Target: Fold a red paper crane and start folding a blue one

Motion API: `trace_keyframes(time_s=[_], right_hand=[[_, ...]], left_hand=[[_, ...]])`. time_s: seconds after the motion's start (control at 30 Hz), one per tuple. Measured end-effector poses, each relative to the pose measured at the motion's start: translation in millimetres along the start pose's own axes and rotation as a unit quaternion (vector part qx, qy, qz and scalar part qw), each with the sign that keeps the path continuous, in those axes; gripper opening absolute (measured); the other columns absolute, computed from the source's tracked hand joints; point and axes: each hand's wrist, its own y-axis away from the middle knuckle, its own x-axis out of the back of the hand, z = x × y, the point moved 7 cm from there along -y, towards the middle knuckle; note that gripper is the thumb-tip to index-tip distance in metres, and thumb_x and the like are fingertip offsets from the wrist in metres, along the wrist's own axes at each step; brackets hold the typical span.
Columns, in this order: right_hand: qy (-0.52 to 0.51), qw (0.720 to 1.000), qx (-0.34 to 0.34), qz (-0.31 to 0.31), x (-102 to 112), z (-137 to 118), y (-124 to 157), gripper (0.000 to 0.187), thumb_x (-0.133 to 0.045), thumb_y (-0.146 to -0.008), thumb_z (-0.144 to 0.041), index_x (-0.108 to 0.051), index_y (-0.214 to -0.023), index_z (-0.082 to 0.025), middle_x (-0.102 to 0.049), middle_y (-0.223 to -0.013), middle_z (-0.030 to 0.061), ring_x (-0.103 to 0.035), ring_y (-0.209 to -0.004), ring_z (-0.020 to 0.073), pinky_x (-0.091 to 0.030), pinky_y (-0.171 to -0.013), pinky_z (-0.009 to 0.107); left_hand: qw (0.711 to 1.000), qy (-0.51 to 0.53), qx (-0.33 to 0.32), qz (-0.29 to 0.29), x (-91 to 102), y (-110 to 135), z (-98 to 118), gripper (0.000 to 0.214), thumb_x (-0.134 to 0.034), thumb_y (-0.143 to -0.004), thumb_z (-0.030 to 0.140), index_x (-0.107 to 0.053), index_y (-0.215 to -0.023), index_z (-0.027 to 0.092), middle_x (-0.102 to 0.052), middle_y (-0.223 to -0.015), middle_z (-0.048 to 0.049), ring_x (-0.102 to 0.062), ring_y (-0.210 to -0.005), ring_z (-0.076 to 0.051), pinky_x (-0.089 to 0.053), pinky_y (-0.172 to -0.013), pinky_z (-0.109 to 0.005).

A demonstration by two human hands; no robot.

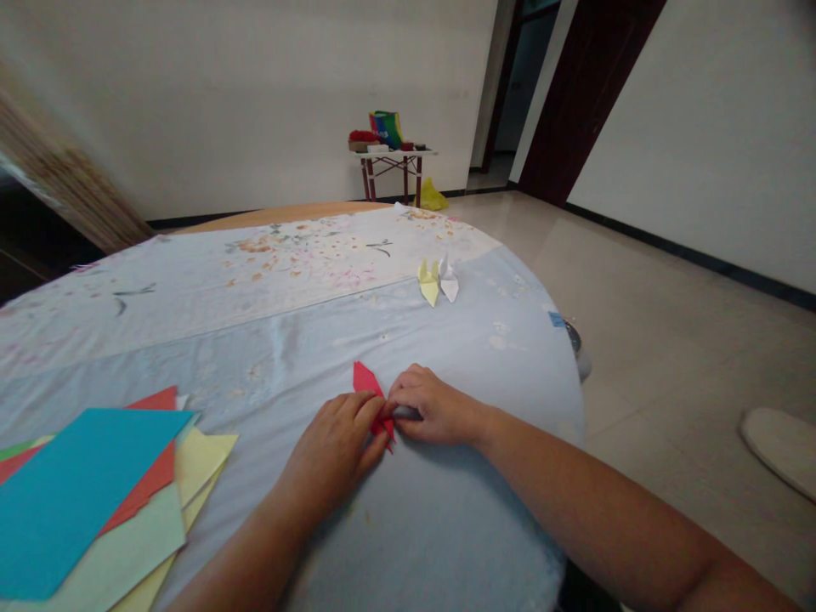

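Note:
A folded piece of red paper [365,379] lies on the table in front of me, its pointed ends showing above and below my fingers. My left hand [341,438] is closed on it from the left, with fingertips and thumb on its middle. From the right, my right hand [437,408] pinches the same paper, and the fingertips of both hands meet there. A small grey patch shows between my right thumb and fingers; I cannot tell whether it is an object or shaded cloth. The fold under my fingers is hidden.
Farther back stand a yellow folded paper figure [429,285] and a white one [449,282]. Coloured paper sheets [82,493] are piled at the left. A floral cloth [306,280] covers the round table. Beyond it, a small side table [395,154] holds a colourful bag.

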Motion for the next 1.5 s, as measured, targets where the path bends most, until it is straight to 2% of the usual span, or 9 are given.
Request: trace_keyframes(time_s=[0.1,0.23,0.37,0.63,0.9,1.03,1.17,1.5], right_hand=[[0.005,1.0,0.007,0.005,2,0,0,0.017,-0.062,-0.077,-0.026,-0.064,-0.092,-0.021,-0.058,-0.089,0.0041,-0.047,-0.087,0.0176,-0.036,-0.079,0.032],[0.01,0.999,0.023,0.047,6,0,-2,0.021,-0.061,-0.079,-0.036,-0.064,-0.093,-0.021,-0.058,-0.089,0.0039,-0.046,-0.087,0.0174,-0.036,-0.079,0.031],[0.022,0.997,0.038,0.071,6,-2,-4,0.018,-0.057,-0.082,-0.036,-0.065,-0.089,-0.021,-0.059,-0.085,0.0037,-0.046,-0.085,0.0167,-0.035,-0.078,0.031],[0.042,0.996,0.051,0.062,4,-6,-4,0.017,-0.056,-0.083,-0.035,-0.065,-0.088,-0.021,-0.059,-0.082,0.0034,-0.046,-0.084,0.0166,-0.034,-0.078,0.031],[0.014,0.997,0.045,0.065,6,-7,-4,0.01,-0.059,-0.081,-0.029,-0.065,-0.086,-0.021,-0.059,-0.08,0.0026,-0.047,-0.083,0.0161,-0.035,-0.078,0.031],[0.005,0.996,0.051,0.079,7,-11,-3,0.014,-0.059,-0.081,-0.031,-0.064,-0.088,-0.021,-0.06,-0.084,0.0035,-0.047,-0.082,0.0161,-0.035,-0.077,0.032],[0.005,0.994,0.071,0.077,5,-18,-4,0.01,-0.06,-0.08,-0.028,-0.063,-0.085,-0.02,-0.06,-0.083,0.0032,-0.046,-0.08,0.016,-0.035,-0.077,0.032],[0.031,0.991,0.098,0.081,5,-26,-3,0.008,-0.056,-0.081,-0.026,-0.061,-0.084,-0.02,-0.062,-0.084,0.0038,-0.047,-0.08,0.0165,-0.036,-0.076,0.032]], left_hand=[[1.0,0.006,0.01,0.007,2.8,0,-1,0.025,-0.044,-0.086,0.031,-0.055,-0.105,0.021,-0.062,-0.104,-0.0072,-0.056,-0.095,-0.022,-0.044,-0.083,-0.039],[0.999,0.029,0.028,0.003,1.4,1,-9,0.024,-0.04,-0.088,0.032,-0.056,-0.101,0.02,-0.064,-0.099,-0.0064,-0.058,-0.091,-0.021,-0.045,-0.081,-0.038],[0.999,0.043,0.027,0.007,2.9,1,-10,0.023,-0.043,-0.086,0.033,-0.056,-0.102,0.022,-0.064,-0.101,-0.0058,-0.058,-0.092,-0.021,-0.045,-0.08,-0.036],[0.999,0.041,0.027,0.017,6.4,4,-10,0.023,-0.045,-0.084,0.031,-0.057,-0.101,0.021,-0.065,-0.102,-0.0065,-0.059,-0.092,-0.022,-0.046,-0.081,-0.036],[0.999,0.03,0.032,0.028,5.6,2,-12,0.022,-0.044,-0.085,0.029,-0.059,-0.101,0.023,-0.066,-0.104,-0.0046,-0.06,-0.092,-0.02,-0.046,-0.08,-0.034],[0.999,0.027,0.032,0.023,4.1,2,-10,0.022,-0.046,-0.085,0.027,-0.061,-0.1,0.023,-0.066,-0.105,-0.004,-0.06,-0.093,-0.02,-0.045,-0.082,-0.034],[0.999,0.024,0.032,0.011,4.5,2,-7,0.021,-0.049,-0.082,0.024,-0.062,-0.098,0.023,-0.066,-0.106,-0.0036,-0.06,-0.093,-0.02,-0.045,-0.083,-0.035],[0.999,0.034,0.031,-0.001,6.2,1,-5,0.021,-0.047,-0.082,0.023,-0.062,-0.096,0.022,-0.066,-0.102,-0.0041,-0.06,-0.091,-0.02,-0.045,-0.082,-0.035]])
